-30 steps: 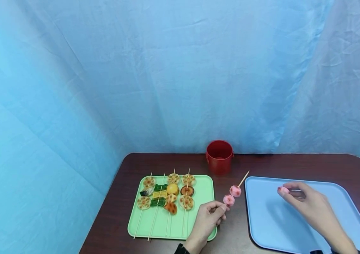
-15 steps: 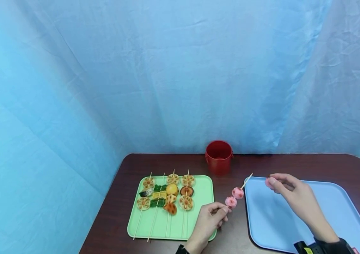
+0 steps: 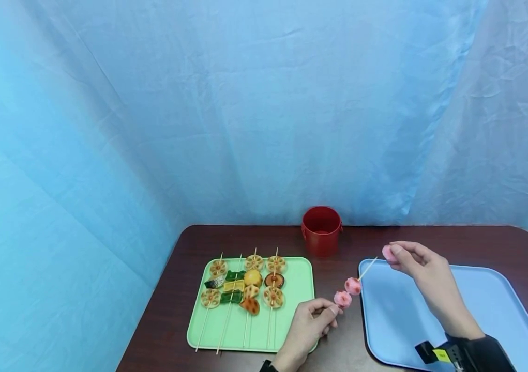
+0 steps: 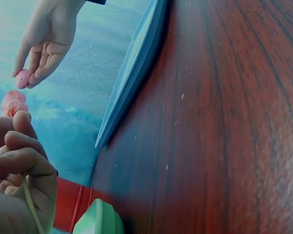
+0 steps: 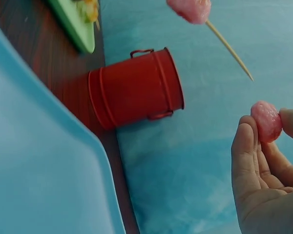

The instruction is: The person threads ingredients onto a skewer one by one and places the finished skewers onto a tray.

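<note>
My left hand (image 3: 309, 324) grips a bamboo skewer (image 3: 368, 268) between thumb and fingers, close below two pink food balls (image 3: 343, 299) threaded on it. The skewer slants up to the right, its bare pointed tip past the upper ball (image 3: 353, 285). In the left wrist view its lower end runs down through the curled fingers. Thumb and fingertips of my right hand (image 3: 424, 276) pinch a third pink ball (image 5: 266, 121). That ball is just beyond the skewer's tip, apart from it, above the far left corner of the blue tray (image 3: 408, 330).
A green tray (image 3: 298, 268) on the left bears several finished skewers with lotus slices (image 3: 273, 297), green pepper and other pieces. Behind, between the trays, stands a red bucket (image 3: 321, 237). A blue curtain (image 3: 264, 113) hangs behind the dark wooden table (image 3: 431, 240).
My right hand has carried its pink ball left and away from me, up toward the skewer's tip. My left hand has shifted slightly right with the skewer.
</note>
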Motion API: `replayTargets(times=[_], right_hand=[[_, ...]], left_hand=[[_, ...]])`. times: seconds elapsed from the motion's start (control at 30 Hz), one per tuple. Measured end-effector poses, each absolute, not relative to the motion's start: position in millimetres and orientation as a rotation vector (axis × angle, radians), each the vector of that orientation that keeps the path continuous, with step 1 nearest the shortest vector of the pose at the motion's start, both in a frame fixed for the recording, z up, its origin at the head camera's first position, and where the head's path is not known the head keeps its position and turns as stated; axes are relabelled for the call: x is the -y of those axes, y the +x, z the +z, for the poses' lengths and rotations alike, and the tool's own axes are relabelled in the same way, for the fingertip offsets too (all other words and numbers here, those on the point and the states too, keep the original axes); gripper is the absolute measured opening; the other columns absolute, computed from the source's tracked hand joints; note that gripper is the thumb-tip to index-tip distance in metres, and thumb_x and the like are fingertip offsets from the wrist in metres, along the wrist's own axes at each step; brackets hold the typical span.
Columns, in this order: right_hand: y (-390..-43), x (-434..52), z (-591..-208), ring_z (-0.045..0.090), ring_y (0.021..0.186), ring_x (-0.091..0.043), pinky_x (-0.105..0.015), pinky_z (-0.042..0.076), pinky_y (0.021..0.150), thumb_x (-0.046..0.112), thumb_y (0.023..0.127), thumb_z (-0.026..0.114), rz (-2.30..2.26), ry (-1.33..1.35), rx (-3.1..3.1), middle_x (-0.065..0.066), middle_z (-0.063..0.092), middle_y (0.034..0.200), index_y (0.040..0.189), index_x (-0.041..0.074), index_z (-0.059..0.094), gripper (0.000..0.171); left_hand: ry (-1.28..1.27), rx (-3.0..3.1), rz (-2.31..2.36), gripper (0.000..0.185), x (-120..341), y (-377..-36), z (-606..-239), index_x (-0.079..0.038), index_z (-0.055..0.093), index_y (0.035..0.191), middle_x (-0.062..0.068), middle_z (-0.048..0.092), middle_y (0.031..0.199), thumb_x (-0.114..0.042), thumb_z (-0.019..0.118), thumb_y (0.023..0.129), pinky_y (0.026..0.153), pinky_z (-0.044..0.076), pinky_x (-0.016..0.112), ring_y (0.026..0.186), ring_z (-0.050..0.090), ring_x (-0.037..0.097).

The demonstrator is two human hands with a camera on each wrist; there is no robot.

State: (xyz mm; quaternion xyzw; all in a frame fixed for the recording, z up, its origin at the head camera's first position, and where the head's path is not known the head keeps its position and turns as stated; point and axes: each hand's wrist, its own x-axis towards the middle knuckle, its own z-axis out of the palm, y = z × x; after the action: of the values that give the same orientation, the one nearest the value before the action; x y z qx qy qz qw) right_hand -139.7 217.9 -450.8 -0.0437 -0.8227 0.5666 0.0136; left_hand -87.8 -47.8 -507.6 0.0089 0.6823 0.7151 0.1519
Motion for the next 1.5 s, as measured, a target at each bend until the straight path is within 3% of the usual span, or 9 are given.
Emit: replayTargets(times=[0.1,0.23,0.57,0.83,1.17,1.5], right_hand=[[-140.5,-215.6,-450.9,0.072,0.099,-0.004,-0.019,0.056,0.082,0.049,0.102,0.060,1.875,-0.139,2.485,0.006,0.072,0.117,0.142,0.002,0.055,0.062],[-140.6,-210.8,-451.3,0.072,0.098,-0.005,-0.020,0.057,0.082,0.045,0.102,0.062,1.975,-0.137,2.408,0.011,0.071,0.113,0.139,-0.001,0.056,0.059],[-141.0,-204.0,-455.4,0.072,0.097,-0.006,-0.019,0.056,0.082,0.040,0.103,0.063,2.024,-0.078,2.376,0.011,0.072,0.112,0.138,-0.003,0.055,0.056],[-138.6,-202.3,-452.8,0.071,0.098,-0.009,-0.020,0.056,0.084,0.048,0.101,0.063,1.934,-0.097,2.495,0.003,0.074,0.116,0.138,0.005,0.059,0.057],[-137.8,-197.8,-457.5,0.072,0.106,-0.018,-0.021,0.056,0.086,0.050,0.101,0.063,1.968,-0.123,2.506,0.001,0.074,0.118,0.140,0.002,0.058,0.062],[-135.8,-193.9,-465.1,0.072,0.101,-0.008,-0.022,0.056,0.085,0.047,0.101,0.065,2.003,-0.151,2.468,0.004,0.074,0.116,0.137,-0.001,0.059,0.061]], left_hand=[[0.041,-1.968,2.049,0.023,46.6,-87.3,-507.4,0.007,0.074,0.093,-0.007,0.059,0.064,-0.016,0.070,0.096,0.047,0.038,0.019,0.052,0.044,0.002],[0.057,-1.967,2.044,0.023,45.8,-87.0,-507.4,0.007,0.073,0.094,-0.007,0.059,0.065,-0.015,0.070,0.095,0.047,0.038,0.019,0.053,0.044,0.002],[0.062,-1.971,2.041,0.027,45.3,-86.1,-508.6,0.011,0.071,0.095,-0.007,0.059,0.065,-0.016,0.070,0.095,0.048,0.036,0.018,0.053,0.044,0.001],[0.037,-2.016,2.045,0.023,45.9,-86.1,-509.7,0.007,0.074,0.094,-0.006,0.060,0.063,-0.016,0.070,0.096,0.047,0.038,0.019,0.051,0.043,0.002],[0.025,-2.051,2.052,0.020,46.1,-86.5,-510.1,0.004,0.076,0.093,-0.005,0.061,0.063,-0.015,0.071,0.094,0.045,0.037,0.019,0.050,0.045,0.007],[-0.011,-2.050,2.042,0.018,45.9,-85.3,-511.3,0.000,0.078,0.090,-0.004,0.060,0.062,-0.016,0.072,0.095,0.045,0.036,0.020,0.050,0.043,0.008]])
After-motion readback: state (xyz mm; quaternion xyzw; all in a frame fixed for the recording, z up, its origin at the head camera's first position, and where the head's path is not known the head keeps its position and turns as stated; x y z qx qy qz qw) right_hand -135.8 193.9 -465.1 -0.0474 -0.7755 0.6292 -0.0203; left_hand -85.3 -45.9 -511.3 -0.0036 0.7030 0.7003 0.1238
